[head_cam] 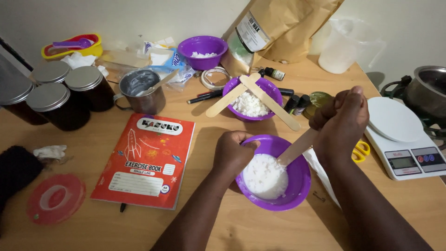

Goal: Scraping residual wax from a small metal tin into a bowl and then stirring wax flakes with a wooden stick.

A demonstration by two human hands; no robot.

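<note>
My left hand (232, 153) grips the near-left rim of a purple bowl (297, 186) that holds a mass of white flakes (265, 176). My right hand (341, 121) is closed in a fist around a flat wooden stick (295, 148), whose lower end is pushed into the white flakes. Behind them stands a second purple bowl (269, 88) with white flakes, and two wooden sticks (260, 95) lie crossed over its top.
A red exercise book (146, 160) lies to the left, with a metal cup (141, 90), dark lidded jars (60, 95) and a third purple bowl (202, 51) beyond it. A white kitchen scale (404, 139) sits at the right, a brown paper bag (278, 30) at the back.
</note>
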